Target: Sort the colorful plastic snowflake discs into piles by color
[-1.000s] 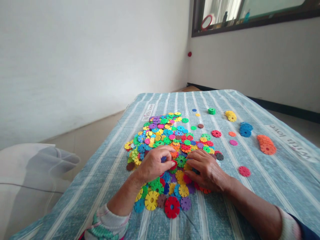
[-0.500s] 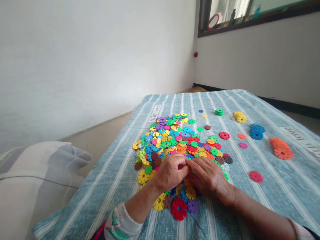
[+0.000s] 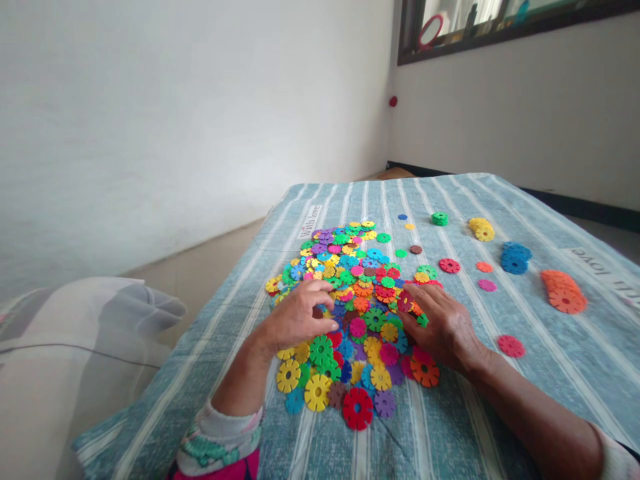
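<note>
A big heap of colourful notched plastic discs (image 3: pixel 350 280) lies on a blue striped cloth (image 3: pixel 500 407). My left hand (image 3: pixel 295 319) rests on the heap's left side, its fingers curled in a pinch over the discs; what is between them I cannot make out. My right hand (image 3: pixel 443 327) lies on the heap's right side, fingertips closed on a dark red disc (image 3: pixel 404 301). A large red disc (image 3: pixel 357 407) lies nearest me, with a yellow disc (image 3: pixel 318 392) and a purple disc (image 3: pixel 385 403) on either side.
Small one-colour groups lie to the right: green (image 3: pixel 439 218), yellow (image 3: pixel 480 229), blue (image 3: pixel 515 257), orange (image 3: pixel 563 291). Single discs lie between, among them a red one (image 3: pixel 511 345) and a pink one (image 3: pixel 487 285). White bedding (image 3: pixel 75 347) lies left. Walls stand behind.
My hands were together at the middle of the heap; they have drawn apart, left hand going left, right hand going right with a red disc. Discs between them lie uncovered.
</note>
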{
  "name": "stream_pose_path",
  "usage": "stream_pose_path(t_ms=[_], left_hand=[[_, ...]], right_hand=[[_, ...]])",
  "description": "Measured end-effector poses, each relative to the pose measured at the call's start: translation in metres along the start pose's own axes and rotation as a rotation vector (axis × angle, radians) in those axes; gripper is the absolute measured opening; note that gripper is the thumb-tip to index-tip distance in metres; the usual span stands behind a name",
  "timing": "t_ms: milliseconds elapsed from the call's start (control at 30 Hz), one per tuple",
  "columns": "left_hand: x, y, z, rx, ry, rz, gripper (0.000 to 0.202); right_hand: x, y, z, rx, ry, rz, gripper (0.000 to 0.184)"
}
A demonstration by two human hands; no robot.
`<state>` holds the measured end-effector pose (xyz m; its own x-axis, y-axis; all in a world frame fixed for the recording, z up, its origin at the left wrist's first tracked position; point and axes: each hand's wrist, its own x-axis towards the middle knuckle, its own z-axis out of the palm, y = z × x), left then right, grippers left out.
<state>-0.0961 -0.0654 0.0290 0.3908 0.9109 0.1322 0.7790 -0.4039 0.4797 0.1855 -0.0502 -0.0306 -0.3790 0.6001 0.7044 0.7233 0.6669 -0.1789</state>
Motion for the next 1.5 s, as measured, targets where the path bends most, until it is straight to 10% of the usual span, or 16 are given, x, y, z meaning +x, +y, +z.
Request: stream_pose_path(t_ms=[233, 433, 900, 1500], left_hand=[[-0.003, 0.007, 0.008, 0.145, -0.106, 0.043, 0.032], [0.005, 0.003, 0.025, 0.194, 0.054, 0.115, 0.023], [0.067, 0.044, 0.064, 0.402, 0.057, 0.169, 0.017], [0.068, 0.027, 0.075, 0.3, 0.302, 0.337, 0.023]], right_hand=[[-0.001, 0.0, 0.0, 0.018, -0.061, 0.004, 0.022], [-0.001, 0.01, 0.004, -0.013, -0.092, 0.094, 0.026], [0.005, 0.035, 0.003, -0.098, -0.032, 0.198, 0.02], [0.008, 0.035, 0.005, -0.014, 0.006, 0.218, 0.019]])
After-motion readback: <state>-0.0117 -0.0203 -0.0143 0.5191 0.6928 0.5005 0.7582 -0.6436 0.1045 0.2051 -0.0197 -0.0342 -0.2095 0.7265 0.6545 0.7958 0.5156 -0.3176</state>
